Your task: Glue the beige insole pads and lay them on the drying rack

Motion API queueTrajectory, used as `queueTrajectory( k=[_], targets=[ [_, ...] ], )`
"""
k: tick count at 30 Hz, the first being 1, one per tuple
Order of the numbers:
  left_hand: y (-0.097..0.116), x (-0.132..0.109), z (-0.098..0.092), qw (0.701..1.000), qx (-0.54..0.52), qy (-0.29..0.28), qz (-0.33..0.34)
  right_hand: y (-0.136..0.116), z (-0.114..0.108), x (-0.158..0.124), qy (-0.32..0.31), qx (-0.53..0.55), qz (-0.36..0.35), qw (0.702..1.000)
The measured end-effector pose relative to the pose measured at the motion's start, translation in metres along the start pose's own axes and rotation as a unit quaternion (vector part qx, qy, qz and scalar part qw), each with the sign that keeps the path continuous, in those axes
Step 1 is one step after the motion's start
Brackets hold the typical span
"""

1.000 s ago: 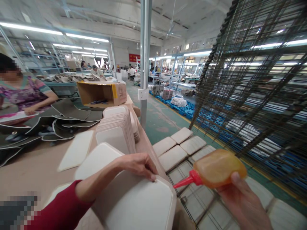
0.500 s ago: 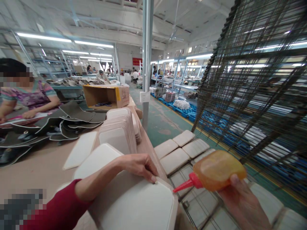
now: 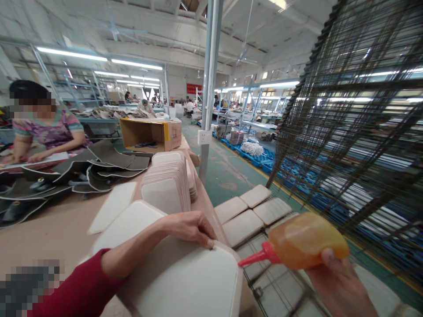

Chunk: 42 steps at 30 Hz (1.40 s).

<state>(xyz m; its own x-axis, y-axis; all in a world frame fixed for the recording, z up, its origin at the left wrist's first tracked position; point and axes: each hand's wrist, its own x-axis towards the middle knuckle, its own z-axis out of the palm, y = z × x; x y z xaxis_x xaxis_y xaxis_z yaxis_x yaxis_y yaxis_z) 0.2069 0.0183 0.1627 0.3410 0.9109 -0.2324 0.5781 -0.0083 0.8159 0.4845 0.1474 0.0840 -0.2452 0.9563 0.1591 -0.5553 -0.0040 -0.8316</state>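
My left hand (image 3: 190, 229), in a red sleeve, pinches the far edge of a white rounded-corner panel (image 3: 185, 277) between thumb and fingers. The panel lies tilted over other panels at the table's edge. My right hand (image 3: 343, 284) is wrapped around a soft bottle of amber glue (image 3: 307, 240), held on its side. Its red nozzle (image 3: 256, 256) points left, the tip at the panel's right edge near the corner. Whether glue is coming out is too small to tell. Another white panel (image 3: 132, 224) lies under my left forearm.
A row of white panels (image 3: 165, 193) stands further along the table (image 3: 72, 220). To the right, more panels (image 3: 243, 226) lie on a wire rack (image 3: 261, 293), with raised wire racks (image 3: 346, 88) beyond. Dark curved pieces (image 3: 109, 158), a cardboard box (image 3: 172, 136) and a co-worker (image 3: 49, 132) are at left.
The background has shifted right in the view as my head turned a little left. The bottle's body has moved slightly right and down, while its nozzle tip stays at the panel's edge.
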Motion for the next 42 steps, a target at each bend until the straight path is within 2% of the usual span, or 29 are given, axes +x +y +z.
queueTrajectory(
  k=[7,16,18,24,29,33,42],
  targets=[
    [-0.010,-0.004,-0.004,1.000,-0.010,0.020,0.001,0.004,0.007,-0.003,0.015,0.021,0.011,1.000],
    [-0.008,-0.008,-0.004,0.999,-0.025,0.042,-0.009,-0.006,0.024,-0.010,0.092,0.038,0.017,0.995],
    [-0.010,-0.007,-0.004,0.998,-0.032,0.046,-0.011,-0.003,0.020,-0.011,0.094,0.039,0.026,0.994],
    [-0.017,-0.005,-0.004,0.997,-0.056,0.054,-0.015,0.010,0.003,-0.013,0.040,0.016,0.024,0.999],
    [-0.017,-0.005,-0.005,0.996,-0.051,0.072,-0.030,0.007,0.006,-0.015,0.065,0.010,-0.003,0.998],
    [-0.018,-0.004,-0.005,0.994,-0.058,0.083,-0.035,0.004,0.008,-0.017,0.073,-0.013,0.005,0.997],
    [-0.021,-0.004,-0.005,0.985,-0.117,0.101,-0.075,0.024,-0.016,-0.020,0.044,-0.048,0.038,0.997]
  ],
)
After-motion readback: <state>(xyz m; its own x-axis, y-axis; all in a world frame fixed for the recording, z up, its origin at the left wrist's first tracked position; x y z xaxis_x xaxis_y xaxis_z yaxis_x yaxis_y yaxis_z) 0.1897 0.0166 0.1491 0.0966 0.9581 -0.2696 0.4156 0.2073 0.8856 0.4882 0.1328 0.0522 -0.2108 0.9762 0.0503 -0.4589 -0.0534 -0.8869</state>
